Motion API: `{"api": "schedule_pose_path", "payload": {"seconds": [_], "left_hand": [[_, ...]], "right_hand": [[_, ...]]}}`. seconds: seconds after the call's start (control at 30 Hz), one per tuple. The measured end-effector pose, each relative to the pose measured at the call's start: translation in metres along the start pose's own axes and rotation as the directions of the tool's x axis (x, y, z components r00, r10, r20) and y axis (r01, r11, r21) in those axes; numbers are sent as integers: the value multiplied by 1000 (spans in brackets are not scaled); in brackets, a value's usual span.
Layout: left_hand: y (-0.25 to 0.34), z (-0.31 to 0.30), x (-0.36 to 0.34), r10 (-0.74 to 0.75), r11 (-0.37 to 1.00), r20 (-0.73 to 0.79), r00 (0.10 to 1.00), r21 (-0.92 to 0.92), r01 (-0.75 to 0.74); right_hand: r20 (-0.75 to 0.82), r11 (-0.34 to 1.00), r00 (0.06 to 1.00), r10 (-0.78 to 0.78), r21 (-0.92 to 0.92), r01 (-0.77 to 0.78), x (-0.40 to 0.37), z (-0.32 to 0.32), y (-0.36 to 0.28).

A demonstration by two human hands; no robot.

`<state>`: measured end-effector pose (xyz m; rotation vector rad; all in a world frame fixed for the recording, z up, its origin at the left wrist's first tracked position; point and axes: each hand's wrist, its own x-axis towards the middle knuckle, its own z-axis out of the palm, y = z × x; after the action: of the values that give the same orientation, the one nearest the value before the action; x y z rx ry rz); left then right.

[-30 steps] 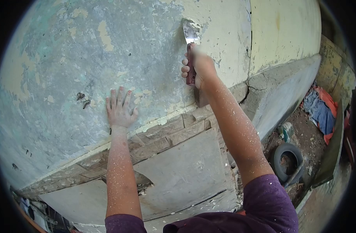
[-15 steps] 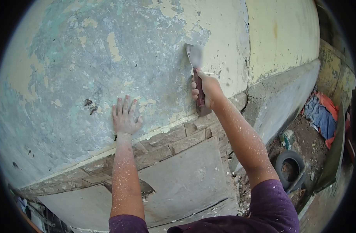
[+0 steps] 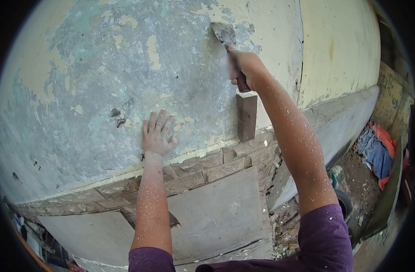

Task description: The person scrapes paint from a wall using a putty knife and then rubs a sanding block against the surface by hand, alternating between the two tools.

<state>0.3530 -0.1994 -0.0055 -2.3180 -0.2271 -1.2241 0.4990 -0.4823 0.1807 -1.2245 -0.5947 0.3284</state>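
Observation:
My right hand grips the dark red handle of a metal scraper, whose blade lies against the wall at the edge of the cream paint. The wall there is scraped down to grey-green plaster with scattered cream patches. My left hand lies flat on the wall with fingers spread, just above the brick ledge. Both forearms are speckled with white paint flakes.
A short wooden block stands upright on the ledge under my right hand. Two small nails stick out of the wall left of my left hand. A tyre and bundled cloth lie on the ground at the right.
My right hand has lifted the scraper up again after a downward stroke, and the view has shifted so the wooden block shows. My left hand stays pressed on the wall.

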Motion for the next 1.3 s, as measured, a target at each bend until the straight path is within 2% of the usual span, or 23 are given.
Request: {"api": "schedule_pose_path", "payload": {"seconds": [0.07,0.1,0.13,0.23,0.27,0.33,0.37,0.43,0.5,0.57,0.67,0.77,0.83,0.9,0.97,1.03,1.1,1.17,1.23,1.27,1.3], "left_hand": [[14,-1,-21,-3,999,47,999,-38,5],[10,1,-14,2,999,11,1000,-43,-2],[6,1,-7,15,999,-19,1000,-48,-16],[7,-2,-8,-3,999,42,999,-37,4],[5,-1,-4,0,1000,26,1000,-28,1],[5,1,-8,8,999,18,1000,-54,-7],[4,1,-7,10,999,18,1000,-51,-9],[5,0,-8,4,998,25,1000,-59,-3],[5,-2,-9,7,998,26,1000,-63,-6],[5,-2,-11,14,997,17,1000,-74,-12],[2,-1,-6,-7,999,59,998,-40,9],[3,-1,-8,-5,999,63,998,-40,8],[3,-1,-10,4,999,31,999,-44,-3],[3,-2,-10,9,998,34,999,-62,-7],[7,-1,-13,9,997,26,1000,-78,-7],[5,1,-9,17,997,-34,999,-77,-20],[6,1,-11,6,999,9,1000,-43,-6],[5,3,-8,-16,1000,38,999,2,16],[3,4,-10,11,1000,-1,1000,-15,-11],[5,2,-5,2,1000,-1,1000,-7,-2],[7,-3,-4,-9,1000,66,998,-16,10]], "right_hand": [[-25,1000,999,29,-1,-29,-7,-20,16],[-26,1000,1000,-11,9,11,-3,-22,10],[-40,999,999,15,-39,-16,-15,-17,23],[-120,998,990,69,21,-67,-21,2,50],[-116,999,992,51,24,-49,-12,7,38],[-44,991,993,-109,69,112,15,17,2],[-89,991,988,-128,14,130,16,24,-17],[-57,986,985,-163,18,164,20,21,-30],[-73,991,990,-124,33,126,9,16,-7],[-87,999,996,1,51,4,-7,9,27],[-111,994,994,-13,102,24,-7,1,23],[-98,982,985,-140,112,150,31,-4,-39],[-60,989,988,-139,41,142,31,-20,-51],[-57,995,997,-59,80,64,15,-36,-17],[-158,999,987,29,18,-26,-8,-45,28],[-97,999,995,35,5,-34,-12,-47,29],[-113,993,993,-46,-115,33,6,-43,0],[-66,981,980,-186,-69,182,36,-27,-55],[-28,964,967,-252,-92,248,53,-14,-101],[-56,957,960,-274,-111,267,52,-13,-104],[-74,955,958,-278,-129,268,51,-14,-96]]}}
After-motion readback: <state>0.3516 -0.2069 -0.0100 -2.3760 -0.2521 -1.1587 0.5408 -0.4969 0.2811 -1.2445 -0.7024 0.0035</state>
